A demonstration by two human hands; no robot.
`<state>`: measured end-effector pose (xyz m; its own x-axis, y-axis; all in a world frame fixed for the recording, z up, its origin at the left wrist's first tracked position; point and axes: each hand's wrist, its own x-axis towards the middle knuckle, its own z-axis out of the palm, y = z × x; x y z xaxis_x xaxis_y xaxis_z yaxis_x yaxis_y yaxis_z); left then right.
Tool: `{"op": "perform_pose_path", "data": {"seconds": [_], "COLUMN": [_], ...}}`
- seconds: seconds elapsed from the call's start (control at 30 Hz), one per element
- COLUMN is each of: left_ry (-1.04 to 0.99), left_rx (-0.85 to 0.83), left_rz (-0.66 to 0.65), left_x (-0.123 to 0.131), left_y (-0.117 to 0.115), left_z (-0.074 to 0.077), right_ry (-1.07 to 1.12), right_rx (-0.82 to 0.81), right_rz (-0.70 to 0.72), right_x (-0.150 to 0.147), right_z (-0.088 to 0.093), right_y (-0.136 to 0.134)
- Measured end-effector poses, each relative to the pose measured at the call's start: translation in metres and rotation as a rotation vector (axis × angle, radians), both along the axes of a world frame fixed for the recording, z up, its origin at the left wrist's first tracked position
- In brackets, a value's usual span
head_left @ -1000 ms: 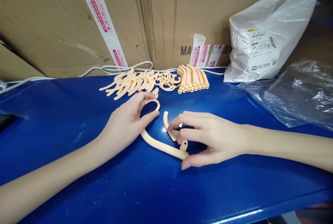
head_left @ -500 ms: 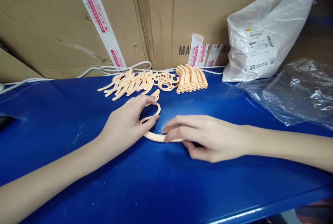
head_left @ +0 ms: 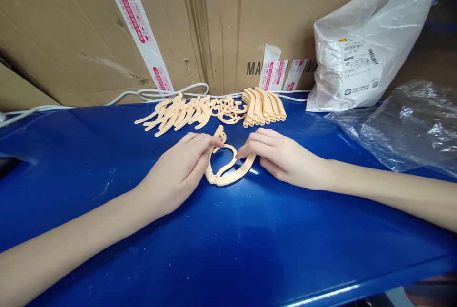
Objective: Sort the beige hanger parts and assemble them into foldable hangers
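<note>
Between my hands, on the blue tabletop, is a cream plastic folding hanger with jointed curved pieces. My left hand is closed on its left side, fingertips pressed near the upper end; the palm side is hidden. My right hand pinches the free end of the long curved arm on the right. An S-shaped inner piece shows in the loop. Just beyond my left fingertips lies a small cream end piece; I cannot tell whether it is joined to the hanger.
Behind my hands lie loose curved cream pieces, several hooks and stacked hanger arms. A white cable runs along a cardboard box. At right are a labelled white bag and clear plastic wrap on the blue table.
My right hand has moved up and away from me, swinging the hanger's long arm upward. My left hand has shifted slightly right, and its thumb and fingers have come closer together.
</note>
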<state>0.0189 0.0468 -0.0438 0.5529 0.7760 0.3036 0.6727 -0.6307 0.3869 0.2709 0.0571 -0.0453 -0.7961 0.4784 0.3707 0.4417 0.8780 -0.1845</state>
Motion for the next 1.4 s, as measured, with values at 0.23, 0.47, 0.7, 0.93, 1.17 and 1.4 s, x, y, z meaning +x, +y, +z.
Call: {"op": "perform_pose_path", "data": {"seconds": [0.23,0.47,0.7,0.93,1.17,1.4], "left_ry": [0.067,0.044,0.054,0.071,0.095,0.137], "left_rx": [0.069,0.084,0.039,0.041,0.077,0.105], "left_rz": [-0.027,-0.015,0.012,0.046,-0.046,-0.134], "left_x": [-0.0015,-0.0011,0.0,0.002,0.0021,0.003], "left_y": [0.0023,0.003,0.0027,0.0033,0.0015,-0.005], "left_z": [-0.0048,-0.0058,-0.0081,-0.0076,-0.0079,-0.0053], "right_ry": [0.066,0.122,0.08,0.053,0.095,0.106], "right_rx": [-0.048,0.001,-0.026,-0.031,-0.012,-0.05], "right_rz": [-0.026,-0.121,-0.179,-0.18,-0.159,-0.147], "right_x": [0.0011,0.0011,0.0002,0.0005,0.0008,-0.0008], "right_z": [-0.0034,-0.0014,-0.0011,-0.0021,-0.004,-0.0022], "right_y": [0.0006,-0.0028,-0.0031,-0.0016,-0.001,-0.0017]}}
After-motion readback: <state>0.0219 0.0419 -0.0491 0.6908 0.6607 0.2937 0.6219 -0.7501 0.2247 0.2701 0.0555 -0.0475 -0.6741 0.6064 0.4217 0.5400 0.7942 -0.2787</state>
